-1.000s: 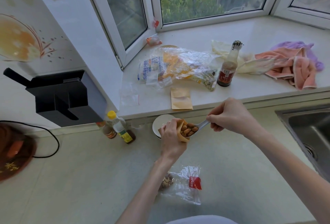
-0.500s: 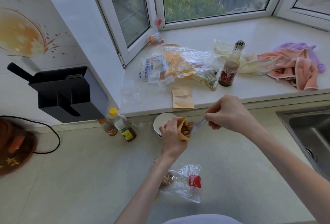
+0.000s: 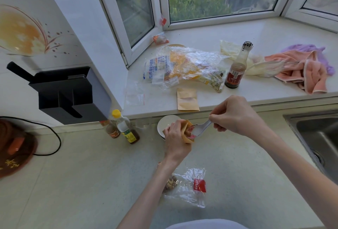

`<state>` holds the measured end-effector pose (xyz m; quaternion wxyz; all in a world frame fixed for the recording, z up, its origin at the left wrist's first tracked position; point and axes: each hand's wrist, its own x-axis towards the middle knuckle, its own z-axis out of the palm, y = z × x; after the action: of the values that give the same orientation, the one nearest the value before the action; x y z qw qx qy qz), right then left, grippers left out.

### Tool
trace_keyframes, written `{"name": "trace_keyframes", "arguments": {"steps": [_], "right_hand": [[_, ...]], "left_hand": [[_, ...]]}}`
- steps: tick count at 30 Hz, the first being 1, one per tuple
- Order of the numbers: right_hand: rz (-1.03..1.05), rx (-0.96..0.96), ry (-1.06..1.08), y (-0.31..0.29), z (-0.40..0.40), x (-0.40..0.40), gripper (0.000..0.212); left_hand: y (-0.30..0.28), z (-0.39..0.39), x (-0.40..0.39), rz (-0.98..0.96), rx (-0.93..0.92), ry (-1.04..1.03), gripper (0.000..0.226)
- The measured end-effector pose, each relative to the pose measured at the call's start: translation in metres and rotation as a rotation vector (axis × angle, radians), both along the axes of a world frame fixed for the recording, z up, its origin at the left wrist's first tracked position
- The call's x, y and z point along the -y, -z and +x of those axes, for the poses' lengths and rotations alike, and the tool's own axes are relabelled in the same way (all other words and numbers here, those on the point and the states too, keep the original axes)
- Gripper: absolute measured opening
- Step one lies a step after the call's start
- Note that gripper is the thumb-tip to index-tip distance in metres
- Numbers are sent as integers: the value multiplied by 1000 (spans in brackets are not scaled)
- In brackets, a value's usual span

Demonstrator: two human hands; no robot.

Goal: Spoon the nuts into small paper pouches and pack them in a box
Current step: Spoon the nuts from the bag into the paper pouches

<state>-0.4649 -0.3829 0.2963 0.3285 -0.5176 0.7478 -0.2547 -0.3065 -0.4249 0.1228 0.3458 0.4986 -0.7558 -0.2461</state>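
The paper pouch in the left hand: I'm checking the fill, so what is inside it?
The paper pouch, gripped by the left hand, holds a few nuts and the bowl of the spoon from the right hand. Its lower part is covered, so the fill cannot be seen.

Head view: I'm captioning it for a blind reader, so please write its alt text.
Over a kitchen counter, the left hand holds a paper pouch open while the right hand tips a spoon of nuts into it. A clear bag with more nuts lies nearer the person; another pouch lies on the windowsill.
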Motion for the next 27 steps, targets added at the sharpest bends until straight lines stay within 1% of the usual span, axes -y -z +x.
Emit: {"name": "trace_keyframes", "arguments": {"steps": [5,9,14,23,27], "right_hand": [[-40,-13,9,-3,-1,1,20],[-37,-28,-1,0,1,-1,19],[-84,-74,-11,4,3,-2,21],[-61,-48,-36,5,1,-1,20],[-40,5,-4,4,-7,-2,20]], "left_hand": [[1,-1,1,-12,2,-11,37],[1,-3,1,-5,-3,-9,39],[1,-4,-1,-21,-2,-1,41],[8,-2,-3,0,-7,-7,46],[14,2,-1,13,6,-3,46]]}}
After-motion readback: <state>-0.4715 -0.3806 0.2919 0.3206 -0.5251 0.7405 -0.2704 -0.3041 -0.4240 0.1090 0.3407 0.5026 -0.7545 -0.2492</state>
